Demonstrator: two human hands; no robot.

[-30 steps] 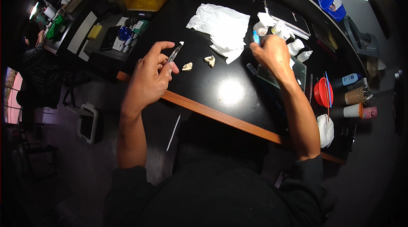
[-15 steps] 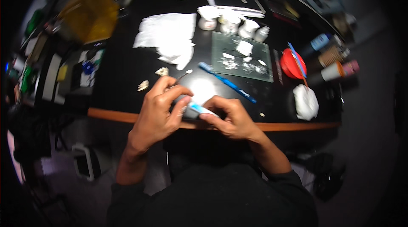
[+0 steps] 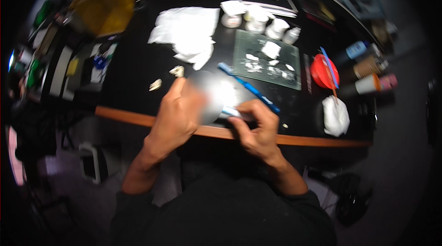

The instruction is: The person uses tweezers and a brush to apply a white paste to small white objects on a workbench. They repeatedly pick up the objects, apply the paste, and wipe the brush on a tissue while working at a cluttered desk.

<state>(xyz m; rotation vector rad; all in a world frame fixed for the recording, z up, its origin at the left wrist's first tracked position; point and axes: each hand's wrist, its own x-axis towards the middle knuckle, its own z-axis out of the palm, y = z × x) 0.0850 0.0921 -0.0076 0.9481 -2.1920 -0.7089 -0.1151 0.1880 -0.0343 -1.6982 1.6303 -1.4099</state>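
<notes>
My right hand (image 3: 258,128) pinches a small white-and-blue tube (image 3: 231,111) between thumb and fingers, just above the table's front edge. My left hand (image 3: 172,114) is curled to the left of it; a round blurred patch covers its fingertips and anything they hold. A blue toothbrush (image 3: 248,87) lies slantwise on the table beyond my right hand. Two cream-coloured, tooth-like pieces (image 3: 155,84) lie beyond and to the left of my left hand.
White tissue (image 3: 186,32) spreads at the back left. White powder and fragments lie on a glass plate (image 3: 241,57), with several small bottles (image 3: 277,29) behind it. On the right are a red round container (image 3: 324,72), a white wad (image 3: 336,117) and tipped bottles (image 3: 368,84).
The tube's end near my left hand has come under the blurred patch. A thin white-tipped tool seen at my left fingers no longer shows. The whole view has shifted slightly.
</notes>
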